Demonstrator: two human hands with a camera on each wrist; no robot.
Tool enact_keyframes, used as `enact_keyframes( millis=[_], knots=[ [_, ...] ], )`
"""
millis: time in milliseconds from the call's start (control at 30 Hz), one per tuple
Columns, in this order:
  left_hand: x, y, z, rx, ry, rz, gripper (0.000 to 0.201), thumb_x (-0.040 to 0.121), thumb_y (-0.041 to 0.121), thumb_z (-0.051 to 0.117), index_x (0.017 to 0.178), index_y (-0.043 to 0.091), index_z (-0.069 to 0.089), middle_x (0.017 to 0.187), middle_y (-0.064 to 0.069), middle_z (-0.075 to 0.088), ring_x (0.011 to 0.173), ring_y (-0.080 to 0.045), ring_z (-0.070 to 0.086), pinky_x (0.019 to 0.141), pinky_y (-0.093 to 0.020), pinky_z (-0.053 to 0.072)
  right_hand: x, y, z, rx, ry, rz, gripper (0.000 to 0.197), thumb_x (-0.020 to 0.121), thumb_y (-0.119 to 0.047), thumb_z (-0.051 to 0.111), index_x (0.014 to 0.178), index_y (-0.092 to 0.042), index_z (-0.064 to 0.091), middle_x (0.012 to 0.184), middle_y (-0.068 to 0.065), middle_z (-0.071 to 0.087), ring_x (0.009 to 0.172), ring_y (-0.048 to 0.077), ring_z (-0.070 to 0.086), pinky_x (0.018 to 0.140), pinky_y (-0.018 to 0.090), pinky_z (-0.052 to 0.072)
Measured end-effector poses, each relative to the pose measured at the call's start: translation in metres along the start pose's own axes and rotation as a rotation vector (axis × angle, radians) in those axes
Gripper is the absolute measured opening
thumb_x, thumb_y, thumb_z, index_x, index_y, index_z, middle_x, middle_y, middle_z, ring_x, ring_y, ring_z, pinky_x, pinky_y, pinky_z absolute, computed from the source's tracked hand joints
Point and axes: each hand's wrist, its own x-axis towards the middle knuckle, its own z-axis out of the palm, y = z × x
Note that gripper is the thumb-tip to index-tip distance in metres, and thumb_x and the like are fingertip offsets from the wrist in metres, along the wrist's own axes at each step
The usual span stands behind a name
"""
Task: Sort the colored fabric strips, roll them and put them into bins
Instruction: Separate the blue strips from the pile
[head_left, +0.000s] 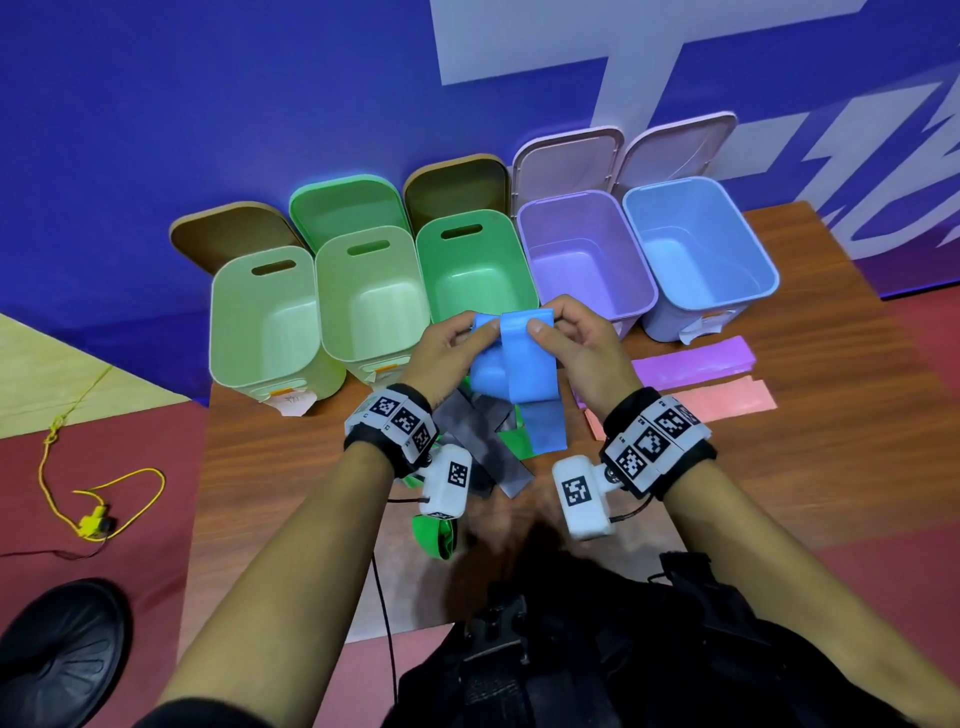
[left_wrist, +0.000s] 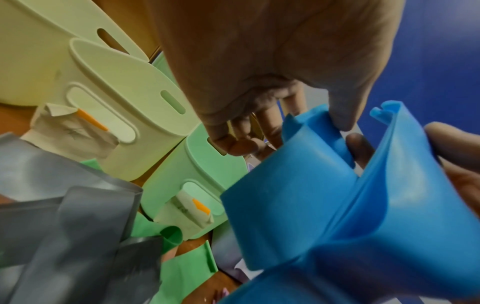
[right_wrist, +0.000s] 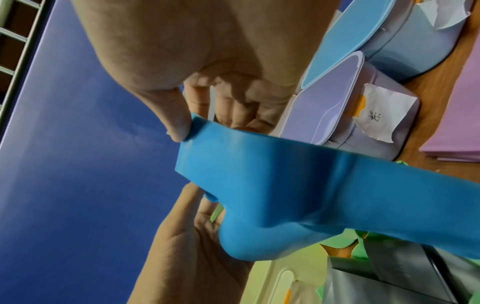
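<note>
Smooth, rubbery bright-blue fabric strip, matte and stretchy, folded into soft loops, held up above the wood-grain brown counter in front of the bins. Lower end hanging down over a crumpled heap of glossy grey strips and green strips.

Left hand raised, palm inward, thumb and fingertips pinching the strip's upper left fold; grip clenched on the blue strip. Right hand mirrored, thumb pressed on the strip's top edge, fingers curled behind; grip likewise grasping the blue strip. Both wrists wrapped in black bands with square-patterned markers.

Behind, in a row: five rounded-rectangular plastic bins, smooth-walled, lids tipped back — pale yellow-green bin, light green bin, mint green bin, lilac bin, and sky-blue bin.

At right, lying flat on the counter: purple strip and beside it salmon-pink strip.
</note>
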Motion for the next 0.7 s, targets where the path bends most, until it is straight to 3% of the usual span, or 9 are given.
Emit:
enact_keyframes(
  millis=[67, 133, 233, 300, 400, 467, 600, 700],
  knots=[
    [-0.0012, 0.0031, 0.0012, 0.022, 0.013, -0.008, 0.019, 0.098, 0.019, 0.059, 0.101, 0.005, 0.071, 0.085, 0.0, 0.07, 0.08, -0.011, 0.061, 0.077, -0.024, 0.049, -0.0003, 0.0011, -0.0011, -0.015, -0.005, -0.003, 0.018, 0.093, -0.017, 0.06, 0.088, -0.003, 0.051, 0.078, 0.008, 0.053, 0.071, 0.013, 0.048, 0.062, 0.019, 0.039],
    [0.0007, 0.0023, 0.0014, 0.068, 0.017, -0.015, 0.027, 0.098, 0.027, 0.06, 0.095, 0.004, 0.073, 0.082, -0.001, 0.068, 0.076, -0.012, 0.057, 0.076, -0.027, 0.047, -0.0009, 0.001, -0.002, -0.039, -0.001, -0.003, 0.012, 0.097, -0.008, 0.059, 0.089, -0.003, 0.052, 0.081, 0.006, 0.055, 0.07, 0.008, 0.05, 0.063, 0.016, 0.041],
    [0.0005, 0.0038, 0.0028, 0.128, 0.032, -0.001, 0.072, 0.083, 0.063, 0.063, 0.085, -0.01, 0.066, 0.076, -0.008, 0.058, 0.071, -0.016, 0.045, 0.071, -0.033, 0.038, -0.0024, 0.001, -0.0019, -0.038, 0.006, -0.005, 0.008, 0.098, -0.002, 0.057, 0.093, 0.004, 0.055, 0.088, 0.007, 0.06, 0.07, 0.003, 0.057, 0.064, 0.013, 0.045],
    [0.0015, 0.0054, 0.0039, 0.105, 0.048, -0.044, 0.085, 0.074, 0.073, 0.064, 0.082, -0.011, 0.064, 0.075, -0.01, 0.058, 0.07, -0.017, 0.046, 0.07, -0.033, 0.038, -0.0038, -0.0015, -0.0015, -0.004, 0.013, -0.003, 0.008, 0.096, -0.002, 0.059, 0.093, 0.003, 0.054, 0.089, 0.004, 0.063, 0.069, -0.001, 0.059, 0.063, 0.012, 0.045],
    [-0.0021, 0.0056, 0.0046, 0.0, 0.015, -0.09, 0.042, 0.09, 0.05, 0.064, 0.081, 0.011, 0.077, 0.083, -0.008, 0.072, 0.075, -0.018, 0.062, 0.077, -0.032, 0.049, -0.0024, -0.0023, -0.004, 0.009, 0.027, -0.014, 0.016, 0.091, -0.014, 0.061, 0.088, -0.003, 0.051, 0.074, -0.003, 0.057, 0.063, 0.001, 0.052, 0.06, 0.014, 0.04],
    [-0.0065, 0.0054, 0.0039, -0.063, -0.043, -0.093, 0.025, 0.096, 0.032, 0.06, 0.086, 0.019, 0.079, 0.093, -0.006, 0.076, 0.084, -0.018, 0.067, 0.083, -0.03, 0.051, -0.001, -0.0009, -0.0062, 0.016, 0.036, -0.011, 0.015, 0.094, -0.011, 0.06, 0.085, -0.006, 0.049, 0.065, -0.008, 0.053, 0.059, 0.001, 0.046, 0.057, 0.014, 0.037],
    [-0.0063, 0.0027, 0.0041, -0.03, -0.104, -0.06, 0.019, 0.085, 0.017, 0.061, 0.096, 0.01, 0.074, 0.094, -0.006, 0.07, 0.09, -0.018, 0.062, 0.09, -0.034, 0.047, -0.0024, -0.0019, -0.0058, 0.013, 0.057, 0.019, 0.016, 0.099, -0.006, 0.057, 0.086, -0.005, 0.048, 0.061, -0.011, 0.051, 0.057, 0.003, 0.044, 0.054, 0.014, 0.035],
    [-0.0055, 0.0042, 0.0095, 0.05, -0.119, -0.029, 0.025, 0.084, 0.007, 0.06, 0.107, 0.0, 0.068, 0.091, -0.01, 0.067, 0.084, -0.018, 0.06, 0.083, -0.032, 0.05, -0.0025, -0.0044, -0.0038, -0.005, 0.028, 0.017, 0.019, 0.091, -0.022, 0.06, 0.081, -0.011, 0.048, 0.069, 0.005, 0.051, 0.066, 0.015, 0.045, 0.059, 0.023, 0.036]
  ],
)
